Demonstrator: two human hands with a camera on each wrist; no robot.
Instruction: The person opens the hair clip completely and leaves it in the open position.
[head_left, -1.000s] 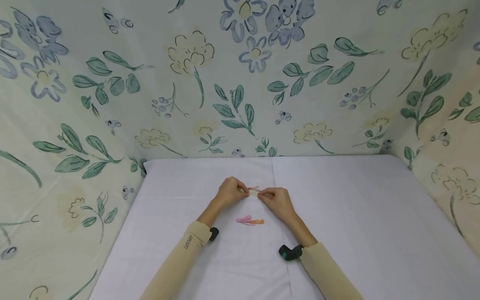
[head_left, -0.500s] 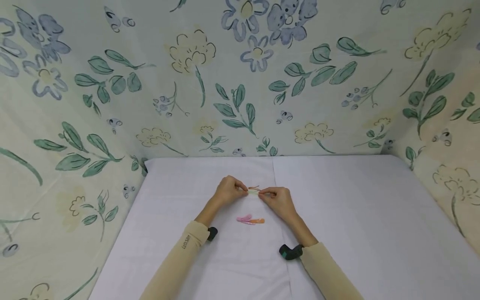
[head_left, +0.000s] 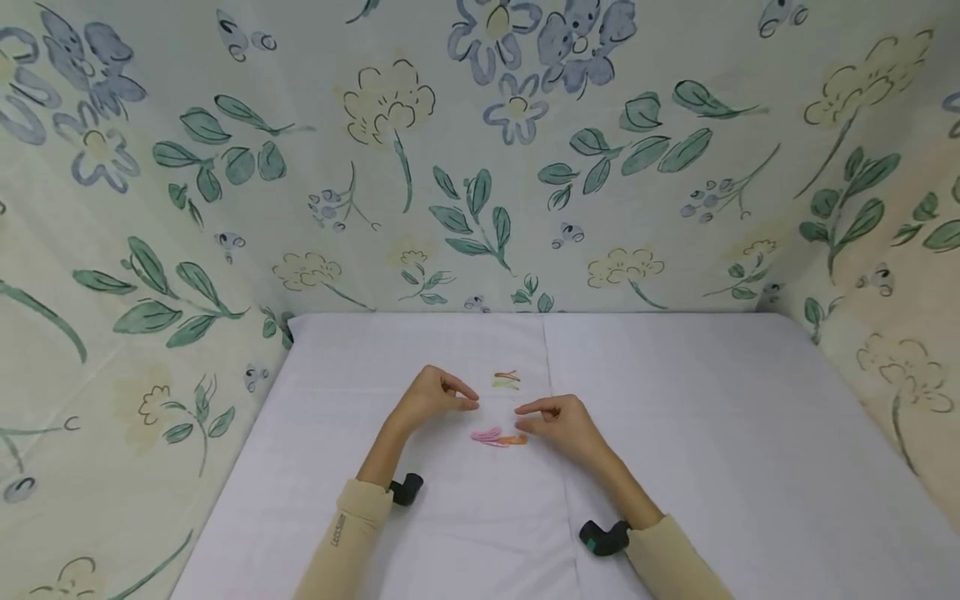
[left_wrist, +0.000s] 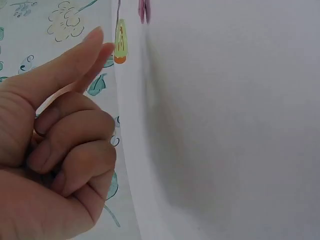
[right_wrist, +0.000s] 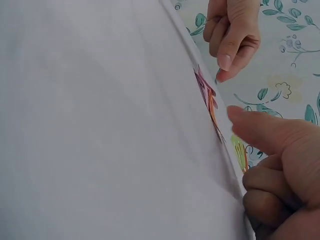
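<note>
A green snap hair clip (head_left: 506, 386) lies flat toward the back of the table, just in front of a red-orange hair clip (head_left: 506, 376). Closer to me, pink hair clips (head_left: 486, 435) overlap an orange hair clip (head_left: 514, 439); exactly how they overlap is too small to tell. My left hand (head_left: 437, 398) hovers to the left between these two groups, thumb and forefinger extended and holding nothing. Opposite it, my right hand (head_left: 564, 423) is beside the orange clip with thumb and forefinger apart, also holding nothing. Both hands' other fingers are bent inward.
White cloth (head_left: 675, 417) covers the table, with a crease running front to back right of the clips. Floral fabric (head_left: 480, 208) hangs behind and at both sides. Black wrist cameras (head_left: 604, 538) sit on both wrists.
Both hands have let go of the green clip and drawn back toward me, moving apart. The green clip now lies in front of the red-orange one.
</note>
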